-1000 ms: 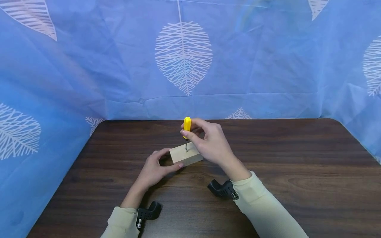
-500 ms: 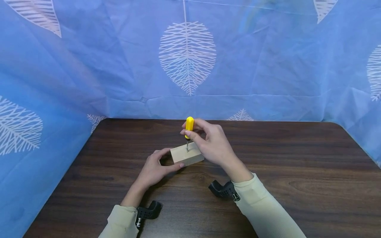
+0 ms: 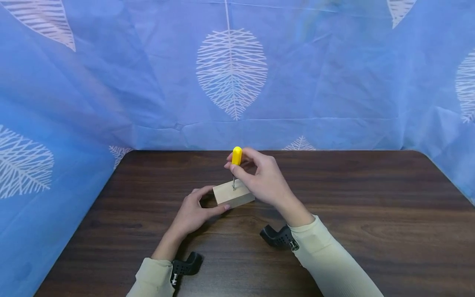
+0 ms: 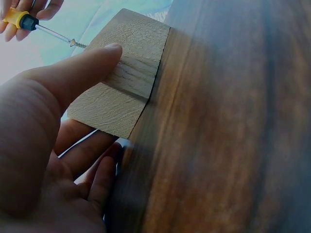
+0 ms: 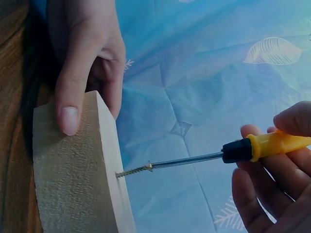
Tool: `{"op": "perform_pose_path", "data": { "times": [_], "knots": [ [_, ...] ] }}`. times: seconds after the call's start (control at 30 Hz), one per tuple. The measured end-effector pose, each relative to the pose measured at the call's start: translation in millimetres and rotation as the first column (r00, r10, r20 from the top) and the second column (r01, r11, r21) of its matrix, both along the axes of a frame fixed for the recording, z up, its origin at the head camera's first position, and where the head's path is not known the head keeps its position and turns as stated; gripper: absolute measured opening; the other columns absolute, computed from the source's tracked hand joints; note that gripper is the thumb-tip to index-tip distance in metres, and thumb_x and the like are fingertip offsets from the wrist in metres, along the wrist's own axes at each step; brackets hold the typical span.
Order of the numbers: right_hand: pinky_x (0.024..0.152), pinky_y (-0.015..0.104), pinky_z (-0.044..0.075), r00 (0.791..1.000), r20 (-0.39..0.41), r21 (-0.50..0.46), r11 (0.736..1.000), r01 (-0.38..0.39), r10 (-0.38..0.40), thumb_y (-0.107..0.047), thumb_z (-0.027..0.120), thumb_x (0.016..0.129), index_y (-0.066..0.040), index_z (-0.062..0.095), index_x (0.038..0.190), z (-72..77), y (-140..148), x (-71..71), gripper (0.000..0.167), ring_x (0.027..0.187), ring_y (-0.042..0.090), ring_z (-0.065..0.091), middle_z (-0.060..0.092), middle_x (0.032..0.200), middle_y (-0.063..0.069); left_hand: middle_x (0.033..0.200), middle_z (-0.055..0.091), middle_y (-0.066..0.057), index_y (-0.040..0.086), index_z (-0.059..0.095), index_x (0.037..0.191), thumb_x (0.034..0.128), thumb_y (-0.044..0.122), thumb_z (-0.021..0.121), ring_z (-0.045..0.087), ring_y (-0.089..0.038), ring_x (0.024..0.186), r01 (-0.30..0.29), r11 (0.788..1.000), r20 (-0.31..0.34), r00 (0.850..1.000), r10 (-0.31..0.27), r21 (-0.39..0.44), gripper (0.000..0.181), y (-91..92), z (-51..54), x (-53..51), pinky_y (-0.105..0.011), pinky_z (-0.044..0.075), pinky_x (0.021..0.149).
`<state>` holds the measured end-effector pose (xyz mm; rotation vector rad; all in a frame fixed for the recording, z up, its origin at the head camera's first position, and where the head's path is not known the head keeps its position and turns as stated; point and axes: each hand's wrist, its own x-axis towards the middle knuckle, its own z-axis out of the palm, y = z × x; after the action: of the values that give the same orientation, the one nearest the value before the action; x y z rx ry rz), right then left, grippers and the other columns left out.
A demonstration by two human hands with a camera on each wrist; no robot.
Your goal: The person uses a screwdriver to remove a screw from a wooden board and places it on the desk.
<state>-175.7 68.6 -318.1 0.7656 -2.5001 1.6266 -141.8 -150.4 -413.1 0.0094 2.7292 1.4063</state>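
A pale wooden block [image 3: 226, 193] lies on the table, and the left hand [image 3: 193, 212] grips its left end between thumb and fingers. The right hand [image 3: 265, 177] pinches the yellow handle of a screwdriver [image 3: 236, 156], held nearly upright above the block. In the right wrist view the screwdriver's tip meets the head of a screw [image 5: 135, 171], whose point is in the block's face and whose thread largely shows. In the left wrist view the left thumb [image 4: 92, 63] presses on the block's side [image 4: 141, 48].
The dark wooden table [image 3: 352, 198] extends around both hands. Behind it hangs a blue cloth [image 3: 159, 74] with white leaf patterns. Black wrist mounts [image 3: 187, 264] stick out from both light sleeves, close above the tabletop.
The right fingers have shifted slightly around the yellow handle, now covering its lower part. Block, screw and left hand look the same; the head view has moved a little.
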Motion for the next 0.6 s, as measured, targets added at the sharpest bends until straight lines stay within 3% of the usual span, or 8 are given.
{"op": "perform_pose_path", "data": {
  "times": [0.2,0.43,0.6],
  "knots": [
    [0.076,0.042,0.057,0.997,-0.029,-0.014,0.997,0.075,-0.076,-0.029,0.079,0.101,-0.021,0.075,0.112,-4.8,1.0,2.2,0.014,0.088,0.016,0.069,0.077,0.1,-0.004,0.135,0.067,-0.003,0.03,0.07,0.141,0.0877,0.051,0.089,0.059,-0.026,0.123,0.008,1.0,0.005,1.0,-0.008,-0.016,0.06,1.5,1.4,-1.0,-0.057,0.049,0.105],
    [0.078,0.034,0.058,0.988,-0.133,-0.033,0.997,0.073,-0.077,-0.025,0.084,0.096,-0.019,0.08,0.108,-6.6,-1.1,-0.7,0.013,0.085,0.014,0.066,0.071,0.098,-0.006,0.138,0.066,-0.005,0.029,0.069,0.143,0.0872,0.053,0.088,0.058,-0.029,0.128,0.001,1.0,0.01,1.0,0.0,-0.017,0.064,0.0,2.0,-0.4,-0.06,0.048,0.108],
    [0.077,0.031,0.058,0.989,-0.127,-0.017,0.997,0.071,-0.072,-0.025,0.083,0.096,-0.019,0.08,0.109,-5.5,-2.2,-1.7,0.014,0.084,0.014,0.065,0.07,0.098,-0.006,0.136,0.066,-0.002,0.03,0.069,0.142,0.0873,0.052,0.089,0.057,-0.027,0.126,-0.006,1.0,0.01,1.0,0.006,-0.001,0.062,0.5,0.5,0.5,-0.059,0.047,0.108]
  ]
}}
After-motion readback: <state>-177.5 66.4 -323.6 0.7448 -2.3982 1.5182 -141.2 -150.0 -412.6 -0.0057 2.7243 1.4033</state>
